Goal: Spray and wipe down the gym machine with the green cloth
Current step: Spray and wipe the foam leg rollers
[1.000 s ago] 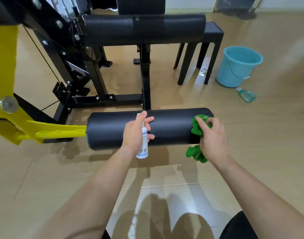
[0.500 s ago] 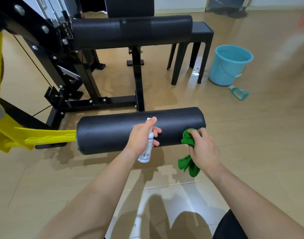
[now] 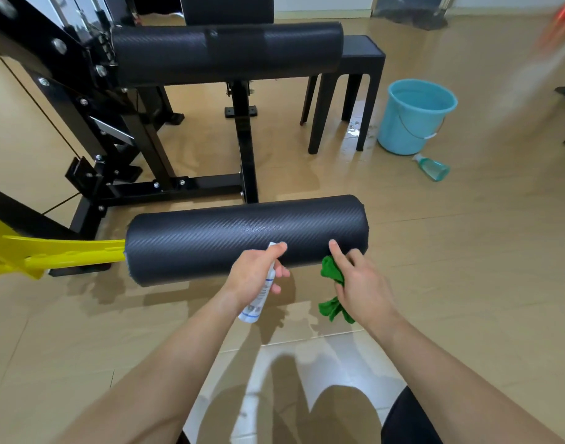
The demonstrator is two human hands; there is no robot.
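The gym machine's lower black roller pad (image 3: 210, 238) lies across the middle of the view on a yellow arm (image 3: 60, 253). A patch of wet droplets glistens on its top. My left hand (image 3: 254, 274) grips a small white spray bottle (image 3: 258, 299), its nozzle aimed at the pad. My right hand (image 3: 359, 290) holds the bunched green cloth (image 3: 331, 274) just in front of the pad's right end, index finger raised, cloth hanging off the pad. A second black roller pad (image 3: 226, 52) sits higher on the black frame (image 3: 127, 136).
A black stool (image 3: 361, 78) stands behind the machine at right. Beside it a light blue bucket (image 3: 415, 116) stands on the wooden floor, with a teal spray bottle (image 3: 431, 168) lying in front of it. A blurred orange-and-grey object (image 3: 556, 27) crosses the top right corner.
My right hand and the green cloth have come off the pad's right end, down and toward me. My left hand with the bottle dropped slightly. Wet droplets now show on the pad.
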